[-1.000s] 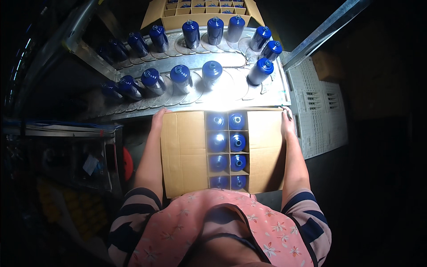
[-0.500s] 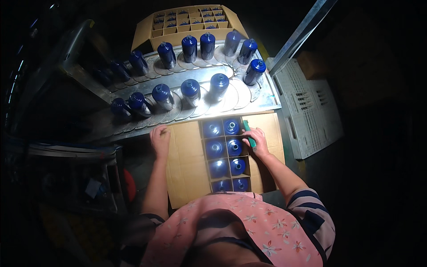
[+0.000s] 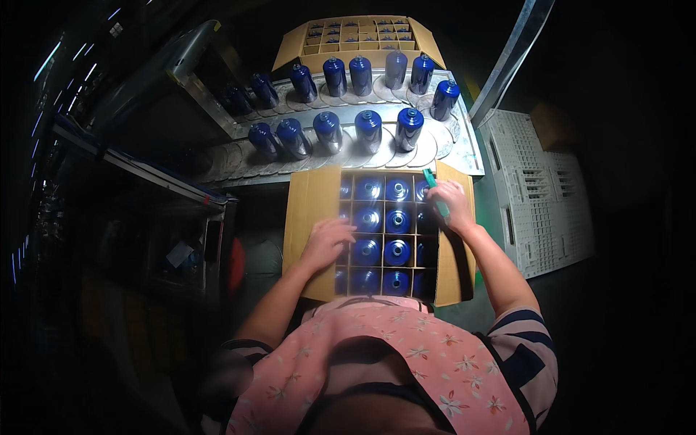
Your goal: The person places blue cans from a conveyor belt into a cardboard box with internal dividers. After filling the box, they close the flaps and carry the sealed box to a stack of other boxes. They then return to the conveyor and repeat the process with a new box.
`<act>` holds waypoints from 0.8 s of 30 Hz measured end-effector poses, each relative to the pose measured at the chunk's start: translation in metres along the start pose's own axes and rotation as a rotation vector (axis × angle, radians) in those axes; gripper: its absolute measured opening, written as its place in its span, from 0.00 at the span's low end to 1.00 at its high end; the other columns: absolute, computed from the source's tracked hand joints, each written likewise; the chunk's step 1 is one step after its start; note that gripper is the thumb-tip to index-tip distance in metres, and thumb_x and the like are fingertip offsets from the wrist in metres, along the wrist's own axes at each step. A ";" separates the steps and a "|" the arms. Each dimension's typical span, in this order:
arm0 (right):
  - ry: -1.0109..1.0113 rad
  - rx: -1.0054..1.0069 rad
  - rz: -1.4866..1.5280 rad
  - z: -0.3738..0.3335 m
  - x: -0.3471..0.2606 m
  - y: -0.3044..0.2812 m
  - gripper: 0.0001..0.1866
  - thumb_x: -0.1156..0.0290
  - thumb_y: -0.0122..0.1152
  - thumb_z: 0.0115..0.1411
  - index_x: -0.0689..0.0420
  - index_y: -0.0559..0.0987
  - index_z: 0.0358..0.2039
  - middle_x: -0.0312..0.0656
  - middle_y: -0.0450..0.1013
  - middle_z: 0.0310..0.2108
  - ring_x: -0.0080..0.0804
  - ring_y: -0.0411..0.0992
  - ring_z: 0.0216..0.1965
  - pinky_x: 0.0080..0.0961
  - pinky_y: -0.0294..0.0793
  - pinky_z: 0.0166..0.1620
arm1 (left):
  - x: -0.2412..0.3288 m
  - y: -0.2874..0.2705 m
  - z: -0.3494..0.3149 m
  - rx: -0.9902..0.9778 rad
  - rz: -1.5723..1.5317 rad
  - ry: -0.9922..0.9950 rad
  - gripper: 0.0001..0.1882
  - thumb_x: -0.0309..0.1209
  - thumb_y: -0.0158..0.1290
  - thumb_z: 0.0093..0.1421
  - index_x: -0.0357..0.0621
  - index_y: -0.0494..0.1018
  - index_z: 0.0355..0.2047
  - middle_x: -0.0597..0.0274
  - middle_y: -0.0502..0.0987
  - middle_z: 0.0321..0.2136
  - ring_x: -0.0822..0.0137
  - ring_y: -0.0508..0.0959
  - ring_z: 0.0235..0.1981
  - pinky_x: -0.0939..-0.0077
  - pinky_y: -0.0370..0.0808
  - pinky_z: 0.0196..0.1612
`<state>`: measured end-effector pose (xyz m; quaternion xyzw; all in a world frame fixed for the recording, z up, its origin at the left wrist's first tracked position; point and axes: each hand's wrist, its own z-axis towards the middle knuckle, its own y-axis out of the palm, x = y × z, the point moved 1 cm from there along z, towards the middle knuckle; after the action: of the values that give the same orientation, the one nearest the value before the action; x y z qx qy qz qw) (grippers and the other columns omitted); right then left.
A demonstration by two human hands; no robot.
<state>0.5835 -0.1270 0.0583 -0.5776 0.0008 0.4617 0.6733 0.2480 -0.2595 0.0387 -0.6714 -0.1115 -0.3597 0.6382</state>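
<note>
In front of me stands an open cardboard carton (image 3: 315, 190) with dividers. Blue glass-like bottles (image 3: 397, 221) with narrow necks sit upright in its cells. My left hand (image 3: 330, 243) is at the inner edge of the left flap, fingers stretched out over the cells and slightly blurred, with nothing visible in them. My right hand (image 3: 451, 201) is closed around a green utility knife (image 3: 437, 194), by the far right corner of the carton next to the right flap (image 3: 455, 254). Whether a blade is out cannot be made out.
Beyond the carton, a metal conveyor (image 3: 304, 165) of overlapping plates carries two rows of blue bottles (image 3: 368, 132). Behind it stands another divided carton (image 3: 290, 51) of bottles. A pale plastic pallet (image 3: 540, 196) lies at the right, below a slanted metal post (image 3: 511, 61).
My left hand has moved from the left flap's outer edge in over the cells, and the flap has swung outward, uncovering more bottles. The knife hand stays near the right flap. The view has shifted.
</note>
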 end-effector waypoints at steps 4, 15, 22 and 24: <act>-0.037 0.007 0.100 -0.013 0.023 -0.099 0.15 0.82 0.58 0.42 0.55 0.75 0.33 0.42 0.77 0.38 0.45 0.72 0.47 0.35 0.68 0.51 | 0.013 -0.082 -0.023 0.164 0.087 -0.076 0.15 0.19 0.47 0.48 0.51 0.79 0.32 0.70 0.80 0.44 0.63 0.71 0.56 0.64 0.60 0.59; 0.883 0.183 -0.085 -0.169 0.175 -0.061 0.18 0.59 0.63 0.60 0.57 0.75 0.46 0.45 0.76 0.41 0.35 0.74 0.43 0.30 0.71 0.48 | -0.166 -0.074 -0.112 0.440 -0.353 -0.978 0.44 0.44 0.64 0.51 0.28 0.60 0.60 0.41 0.66 0.59 0.54 0.67 0.59 0.66 0.63 0.60; 1.205 0.428 1.084 -0.162 0.166 0.079 0.27 0.48 0.48 0.67 0.60 0.73 0.51 0.41 0.74 0.43 0.28 0.72 0.42 0.27 0.73 0.46 | -0.145 0.039 -0.101 0.368 -0.951 -1.060 0.27 0.44 0.54 0.62 0.38 0.69 0.55 0.58 0.76 0.47 0.66 0.75 0.47 0.71 0.68 0.53; 1.269 0.441 1.163 -0.161 0.154 0.077 0.24 0.51 0.49 0.68 0.59 0.72 0.52 0.41 0.75 0.43 0.28 0.74 0.41 0.27 0.76 0.44 | -0.139 0.039 -0.101 0.399 -0.960 -1.058 0.23 0.42 0.50 0.65 0.38 0.71 0.53 0.59 0.77 0.45 0.67 0.76 0.44 0.72 0.70 0.51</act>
<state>0.7095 -0.1635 -0.1378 -0.4899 0.7560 0.3128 0.3010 0.1380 -0.3172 -0.0854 -0.5038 -0.7485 -0.2006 0.3817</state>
